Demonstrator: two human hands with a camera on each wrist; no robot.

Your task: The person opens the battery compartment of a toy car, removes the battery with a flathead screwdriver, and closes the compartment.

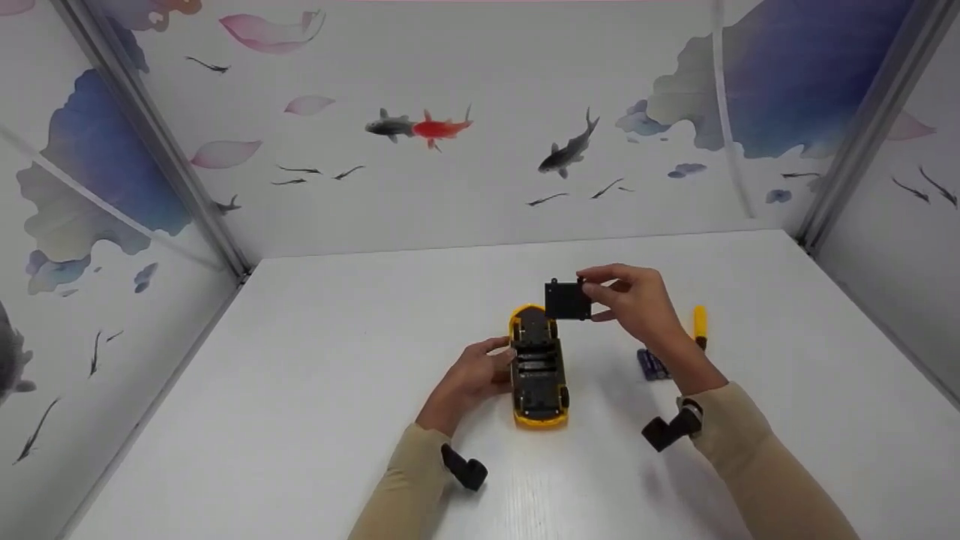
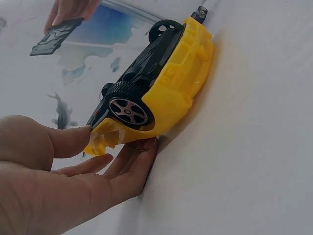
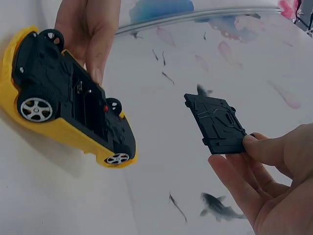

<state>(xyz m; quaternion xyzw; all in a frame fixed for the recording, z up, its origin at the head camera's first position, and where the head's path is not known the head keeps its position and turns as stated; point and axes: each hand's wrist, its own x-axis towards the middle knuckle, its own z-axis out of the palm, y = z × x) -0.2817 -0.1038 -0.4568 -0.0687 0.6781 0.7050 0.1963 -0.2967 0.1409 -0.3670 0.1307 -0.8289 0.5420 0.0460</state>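
Note:
A yellow toy car (image 1: 539, 394) lies upside down on the white table, black underside and wheels facing up. Its battery compartment (image 3: 88, 105) is uncovered, with a small red spot at one edge. The left hand (image 1: 478, 369) grips the car's side, thumb at the underside edge and fingers around the body. Up beyond the car, the right hand (image 1: 634, 300) pinches a flat black battery cover (image 1: 568, 301) by its edge. Small tabs stick out from the cover, and raised lines show on its face in the right wrist view.
Several dark batteries (image 1: 654, 364) lie on the table (image 1: 322, 390) near the right forearm. A yellow-handled screwdriver (image 1: 700, 322) lies just beyond them, partly behind the forearm. White panels (image 1: 465, 195) printed with fish and petals enclose the back and sides.

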